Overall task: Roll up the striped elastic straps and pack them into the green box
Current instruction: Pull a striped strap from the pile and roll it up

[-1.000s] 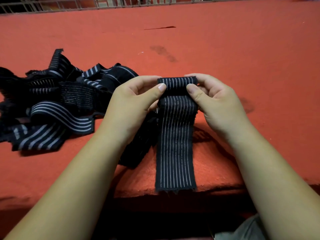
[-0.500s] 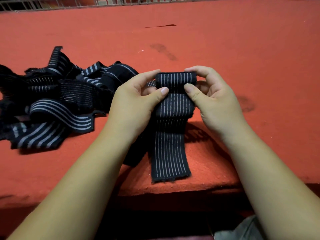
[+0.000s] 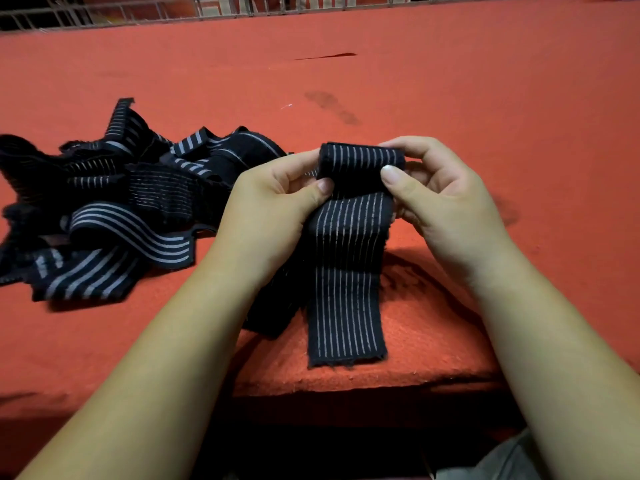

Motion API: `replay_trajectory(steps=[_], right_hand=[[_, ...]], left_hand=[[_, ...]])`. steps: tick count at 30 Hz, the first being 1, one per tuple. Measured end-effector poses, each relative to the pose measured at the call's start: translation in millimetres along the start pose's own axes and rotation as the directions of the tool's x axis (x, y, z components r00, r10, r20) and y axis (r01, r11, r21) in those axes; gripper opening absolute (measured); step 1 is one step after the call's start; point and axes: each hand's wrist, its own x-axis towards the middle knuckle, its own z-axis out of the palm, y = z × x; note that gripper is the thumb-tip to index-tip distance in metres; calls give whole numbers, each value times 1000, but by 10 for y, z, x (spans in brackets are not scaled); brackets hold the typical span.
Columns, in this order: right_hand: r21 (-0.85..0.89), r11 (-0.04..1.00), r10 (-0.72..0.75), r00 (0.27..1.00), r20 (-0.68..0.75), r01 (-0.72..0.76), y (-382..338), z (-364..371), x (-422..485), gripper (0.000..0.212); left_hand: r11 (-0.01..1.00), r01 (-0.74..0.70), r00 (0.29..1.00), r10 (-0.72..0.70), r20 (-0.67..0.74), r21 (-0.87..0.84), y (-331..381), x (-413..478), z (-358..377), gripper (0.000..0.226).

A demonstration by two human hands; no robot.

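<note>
Near the bench's (image 3: 450,81) front edge, left hand (image 3: 270,209) and right hand (image 3: 446,206) pinch a half-rolled strap (image 3: 349,237), dark with thin pale stripes, tail hanging flat.

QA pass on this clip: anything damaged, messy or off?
The strap held by the left hand and right hand has a frayed free end. The red cloth shows dark smudges and a slit-like mark. No green box in view.

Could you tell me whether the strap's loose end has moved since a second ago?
Yes, the strap's loose end has drawn away from the table's near edge, toward the roll.
</note>
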Motion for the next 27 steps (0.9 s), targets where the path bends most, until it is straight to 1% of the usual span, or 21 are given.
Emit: replay_trajectory(steps=[6,11,15,19,22,23,25,27], right_hand=[[-18,1000,6,1000,7,-6,53,45,16,23],[-37,998,-54,999,-5,54,46,25,63,26],[-39,997,-60,998,-6,60,49,43,28,29],[-17,999,-30,999,25,31,21,51,-5,32],[83,994,64,998,12,-65,-9,64,-29,32],[87,992,89,996,2,-89,-7,62,-34,31],[62,994,94,996,-13,-93,4,53,-32,29],[59,996,68,997,-22,-66,1,49,-23,28]], left_hand=[[1000,19,1000,-19,-8,-20,25,-14,-11,34],[999,34,999,-34,0,-37,25,-22,-3,28],[993,55,998,-59,-29,-103,55,-18,10,30],[997,32,997,-36,-63,-65,39,-20,5,27],[999,11,998,-14,-69,-42,21,-7,-18,27],[999,10,998,-13,-58,-42,20,-6,-22,28],[999,17,999,-18,-38,-43,17,-1,-27,30],[998,32,999,-33,-24,-46,22,1,-23,31]])
